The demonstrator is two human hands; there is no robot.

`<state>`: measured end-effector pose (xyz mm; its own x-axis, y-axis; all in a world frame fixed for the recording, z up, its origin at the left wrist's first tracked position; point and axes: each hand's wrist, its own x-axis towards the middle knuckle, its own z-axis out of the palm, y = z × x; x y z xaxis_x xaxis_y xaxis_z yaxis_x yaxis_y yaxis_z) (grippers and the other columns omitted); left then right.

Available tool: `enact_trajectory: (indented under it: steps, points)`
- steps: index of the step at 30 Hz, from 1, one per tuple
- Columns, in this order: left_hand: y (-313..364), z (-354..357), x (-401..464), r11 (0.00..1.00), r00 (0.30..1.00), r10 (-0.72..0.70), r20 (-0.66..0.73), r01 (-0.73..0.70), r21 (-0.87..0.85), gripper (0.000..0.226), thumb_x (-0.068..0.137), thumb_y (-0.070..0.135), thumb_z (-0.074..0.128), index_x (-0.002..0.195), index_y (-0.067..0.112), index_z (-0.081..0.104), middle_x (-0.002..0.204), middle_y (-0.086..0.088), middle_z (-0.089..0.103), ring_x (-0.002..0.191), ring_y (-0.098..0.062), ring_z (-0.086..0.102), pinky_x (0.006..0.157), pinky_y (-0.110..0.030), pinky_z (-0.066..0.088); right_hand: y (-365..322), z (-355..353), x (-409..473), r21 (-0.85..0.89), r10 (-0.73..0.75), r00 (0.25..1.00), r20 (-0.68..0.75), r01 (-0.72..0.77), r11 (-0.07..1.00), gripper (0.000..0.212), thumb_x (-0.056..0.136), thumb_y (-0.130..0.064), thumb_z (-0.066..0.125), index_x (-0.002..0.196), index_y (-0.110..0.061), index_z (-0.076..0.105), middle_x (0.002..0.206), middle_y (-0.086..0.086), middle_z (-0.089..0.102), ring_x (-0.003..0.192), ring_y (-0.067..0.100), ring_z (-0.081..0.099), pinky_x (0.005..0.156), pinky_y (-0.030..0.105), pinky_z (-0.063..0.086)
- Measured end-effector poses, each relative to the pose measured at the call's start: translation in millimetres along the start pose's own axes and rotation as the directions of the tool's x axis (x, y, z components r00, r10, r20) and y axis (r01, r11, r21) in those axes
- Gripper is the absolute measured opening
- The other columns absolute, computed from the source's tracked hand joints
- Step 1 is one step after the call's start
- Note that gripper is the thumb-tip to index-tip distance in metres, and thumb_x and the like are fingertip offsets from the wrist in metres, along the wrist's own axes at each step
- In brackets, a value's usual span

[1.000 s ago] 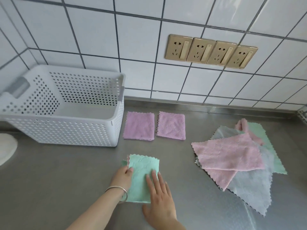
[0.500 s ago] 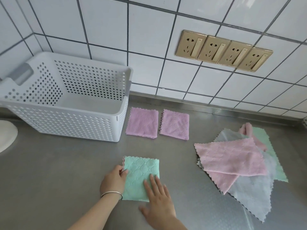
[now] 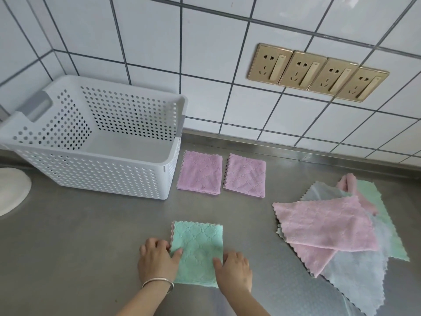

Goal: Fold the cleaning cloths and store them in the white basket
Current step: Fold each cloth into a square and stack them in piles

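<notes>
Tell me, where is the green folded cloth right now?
In the head view the green folded cloth lies low and centre on the steel counter, between the left hand and right hand, in front of two folded purple cloths.

The right hand (image 3: 233, 271) has slid off the top of the green cloth (image 3: 197, 249) to its right edge. The left hand (image 3: 157, 261) now seems to grip the left edge, thumb on top.

Plush green cloth (image 3: 197, 249) on matt steel counter (image 3: 79, 236); perforated plastic basket (image 3: 102, 172).
</notes>
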<state>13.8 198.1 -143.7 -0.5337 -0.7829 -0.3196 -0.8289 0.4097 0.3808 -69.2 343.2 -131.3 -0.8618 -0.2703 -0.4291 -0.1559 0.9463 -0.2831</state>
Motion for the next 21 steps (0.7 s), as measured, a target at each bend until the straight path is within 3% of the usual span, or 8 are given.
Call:
enact_trajectory:
  steps: [3, 6, 9, 12, 15, 17, 21]
  points:
    - [7.9, -6.6, 4.7, 0.998, 0.997, 0.001, 0.073, 0.003, -0.058, 0.024, 0.084, 0.048, 0.055, 0.082, 0.026, 0.045, 0.089, 0.005, 0.053, 0.083, -0.02, 0.049, 0.072, -0.031, 0.043, -1.1, -4.1, 3.2, 0.079, 0.026, 0.997, 0.07, -0.032, 0.996, 0.021, 0.086, -0.043, 0.043, 0.087, -0.024, 0.053, 0.094, -0.005, 0.056, 0.097, 0.016, 0.055, 0.085, 0.029, 0.046]
    - [21.6, -17.8, 8.0, 0.966, 0.999, 0.017, 0.045, -0.005, -0.259, 0.029, 0.084, 0.038, 0.06, 0.072, 0.027, 0.036, 0.07, 0.006, 0.05, 0.069, -0.024, 0.047, 0.061, -0.03, 0.036, -1.8, -10.8, 4.8, 0.241, 0.009, 0.999, 0.031, -0.016, 0.97, 0.015, 0.089, -0.039, 0.048, 0.088, -0.025, 0.05, 0.094, -0.006, 0.059, 0.092, 0.014, 0.055, 0.082, 0.029, 0.046]
    - [43.9, -37.0, 21.9, 0.877, 0.997, 0.08, -0.022, -0.081, -0.474, 0.035, 0.081, 0.028, 0.067, 0.067, 0.029, 0.035, 0.066, 0.009, 0.05, 0.069, -0.025, 0.05, 0.058, -0.031, 0.033, -11.4, -33.3, 13.6, 0.464, -0.007, 0.999, -0.042, 0.026, 0.885, 0.012, 0.092, -0.031, 0.051, 0.087, -0.02, 0.048, 0.079, -0.006, 0.057, 0.077, 0.015, 0.054, 0.066, 0.029, 0.041]
    - [75.7, -51.6, 46.9, 0.781, 0.989, 0.123, -0.079, -0.145, -0.608, 0.022, 0.081, 0.023, 0.067, 0.086, 0.026, 0.046, 0.082, 0.016, 0.056, 0.082, -0.02, 0.057, 0.061, -0.02, 0.037, -28.4, -62.0, 42.6, 0.6, 0.014, 0.993, -0.116, 0.059, 0.798, 0.015, 0.093, -0.024, 0.051, 0.081, -0.018, 0.046, 0.068, -0.005, 0.052, 0.064, 0.015, 0.048, 0.059, 0.031, 0.037]
    - [103.4, -57.4, 72.1, 0.696, 0.975, 0.189, -0.117, -0.218, -0.684, 0.045, 0.085, 0.017, 0.062, 0.125, 0.027, 0.044, 0.117, 0.022, 0.052, 0.107, -0.005, 0.053, 0.086, -0.015, 0.039, -48.7, -78.9, 85.6, 0.637, 0.021, 0.989, -0.146, 0.078, 0.767, 0.014, 0.094, -0.024, 0.047, 0.087, -0.013, 0.047, 0.07, -0.004, 0.053, 0.063, 0.015, 0.049, 0.06, 0.032, 0.039]
    - [115.3, -57.7, 90.2, 0.746, 0.956, 0.254, -0.15, -0.292, -0.599, 0.056, 0.088, 0.013, 0.057, 0.137, 0.031, 0.038, 0.133, 0.022, 0.042, 0.12, 0.001, 0.043, 0.097, -0.013, 0.03, -62.2, -83.5, 111.4, 0.645, 0.016, 0.989, -0.148, 0.085, 0.759, 0.013, 0.095, -0.024, 0.047, 0.089, -0.012, 0.047, 0.07, -0.005, 0.052, 0.065, 0.015, 0.049, 0.06, 0.031, 0.039]
    - [133.5, -46.1, 134.9, 0.896, 0.968, 0.216, -0.131, -0.249, -0.368, 0.046, 0.091, 0.015, 0.051, 0.135, 0.026, 0.044, 0.135, -0.002, 0.044, 0.116, -0.018, 0.048, 0.088, -0.017, 0.032, -83.1, -77.7, 161.1, 0.639, 0.03, 0.992, -0.124, 0.057, 0.767, 0.012, 0.094, -0.024, 0.048, 0.091, -0.013, 0.046, 0.071, -0.008, 0.049, 0.071, 0.018, 0.049, 0.064, 0.03, 0.038]
